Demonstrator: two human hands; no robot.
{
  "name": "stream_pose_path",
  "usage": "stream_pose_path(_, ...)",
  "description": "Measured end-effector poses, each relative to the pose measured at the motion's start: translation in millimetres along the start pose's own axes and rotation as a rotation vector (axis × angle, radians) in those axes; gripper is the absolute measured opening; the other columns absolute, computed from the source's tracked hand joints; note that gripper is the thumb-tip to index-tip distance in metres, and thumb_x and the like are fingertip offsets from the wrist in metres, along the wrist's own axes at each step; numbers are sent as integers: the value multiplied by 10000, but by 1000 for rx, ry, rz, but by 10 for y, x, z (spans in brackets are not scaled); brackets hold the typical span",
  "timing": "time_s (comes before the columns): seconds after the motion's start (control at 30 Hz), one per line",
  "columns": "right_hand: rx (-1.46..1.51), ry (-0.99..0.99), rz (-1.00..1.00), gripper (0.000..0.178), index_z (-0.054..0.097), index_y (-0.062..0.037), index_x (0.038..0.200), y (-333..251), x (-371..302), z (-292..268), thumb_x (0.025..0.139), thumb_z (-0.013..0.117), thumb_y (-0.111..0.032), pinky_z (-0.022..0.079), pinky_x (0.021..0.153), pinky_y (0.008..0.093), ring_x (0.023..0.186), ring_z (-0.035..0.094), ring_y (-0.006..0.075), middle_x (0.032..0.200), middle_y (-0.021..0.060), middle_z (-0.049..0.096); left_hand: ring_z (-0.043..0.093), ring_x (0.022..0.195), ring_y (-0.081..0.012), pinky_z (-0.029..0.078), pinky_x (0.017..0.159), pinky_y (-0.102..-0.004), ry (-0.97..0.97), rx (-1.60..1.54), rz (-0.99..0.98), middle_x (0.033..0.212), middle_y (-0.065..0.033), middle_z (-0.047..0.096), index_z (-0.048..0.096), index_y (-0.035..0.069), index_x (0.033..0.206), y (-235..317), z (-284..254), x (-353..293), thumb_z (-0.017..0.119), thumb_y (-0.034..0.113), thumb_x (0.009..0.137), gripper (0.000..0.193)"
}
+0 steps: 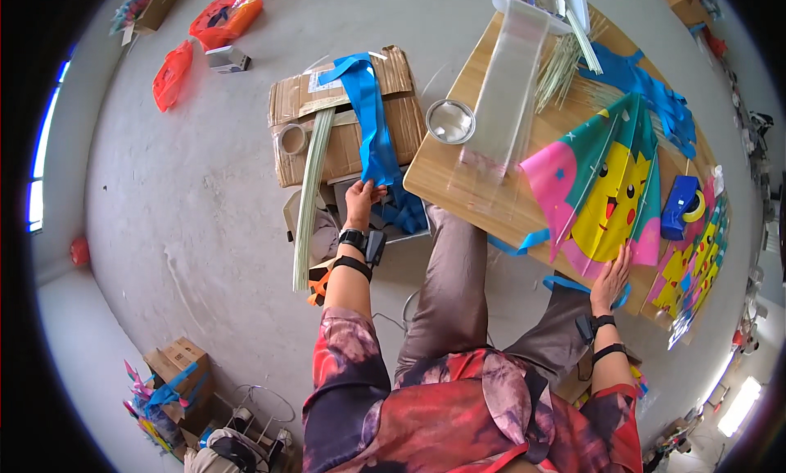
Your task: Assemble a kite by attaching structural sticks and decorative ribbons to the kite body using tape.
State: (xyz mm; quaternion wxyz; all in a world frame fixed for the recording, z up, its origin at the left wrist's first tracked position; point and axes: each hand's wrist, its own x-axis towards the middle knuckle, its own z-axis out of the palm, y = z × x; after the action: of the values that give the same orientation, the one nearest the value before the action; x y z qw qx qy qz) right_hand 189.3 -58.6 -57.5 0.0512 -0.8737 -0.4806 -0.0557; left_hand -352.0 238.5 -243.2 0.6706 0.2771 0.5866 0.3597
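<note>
My left hand (363, 203) is closed on the lower part of a blue fabric strip (370, 117), which hangs over a cardboard box. More blue fabric (405, 211) lies bunched just below that hand. At the table's near edge, my right hand (610, 278) rests with fingers stretched out on the lower edge of a kite (614, 199). The kite is green, pink and yellow, with a cartoon face and thin rods along it. A narrow blue strip (536, 239) shows at the table edge, and another blue piece curves by my right wrist.
The wooden table (434, 166) bears a clear plastic sleeve (509, 80), a round tin (450, 122), thin sticks (561, 72), a blue tape dispenser (679, 207) and printed kites (696, 264). On the cardboard box (401, 72) lie pale rods (315, 182) and a tape roll (292, 139).
</note>
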Motion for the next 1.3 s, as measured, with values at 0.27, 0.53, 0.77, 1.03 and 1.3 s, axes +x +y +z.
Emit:
stream_pose_path(0.27, 14, 5, -8, 513, 341, -87, 1554, -17, 2, 5, 1068, 383, -248, 218, 1220, 480, 1503, 279, 337, 1619, 132, 322, 729, 894, -137, 497, 698, -254, 23, 6, -47, 982, -40, 755, 647, 98, 1124, -15, -32, -5, 498, 390, 1076, 331)
stream_pose_path(0.53, 25, 31, -29, 501, 361, -87, 1546, -6, -12, 31, 1071, 372, -248, 222, 1216, 475, 1504, 280, 330, 1620, 129, 322, 651, 664, -123, 472, 598, -244, 86, 31, 99, 803, -32, 708, 671, 87, 915, 185, 46, -105, 512, 438, 1065, 413)
stream_pose_path(0.77, 8, 46, -17, 504, 363, -84, 1544, 15, 5, -5, 1062, 389, -230, 239, 1209, 477, 1497, 300, 331, 1610, 132, 343, 693, 743, -151, 504, 658, -270, 100, -40, 375, 833, -72, 728, 696, 35, 941, 1429, 297, 228, 432, 399, 1097, 475)
stream_pose_path(1.03, -14, 50, -8, 522, 357, -88, 1550, -22, -6, -22, 1047, 426, -210, 241, 1210, 489, 1494, 301, 335, 1611, 134, 338, 731, 981, -222, 581, 889, -316, 32, 280, 583, 1063, -148, 752, 660, -73, 1101, 3392, 684, 1196, 514, 330, 1078, 429)
stream_pose_path(1.3, -5, 48, 27, 530, 352, -110, 1556, -4, -29, -65, 1045, 432, -228, 228, 1223, 485, 1494, 295, 334, 1615, 125, 332, 673, 919, -177, 572, 882, -305, 178, -171, 877, 906, -41, 633, 627, -13, 992, 4293, 1176, 1336, 516, 306, 1083, 350)
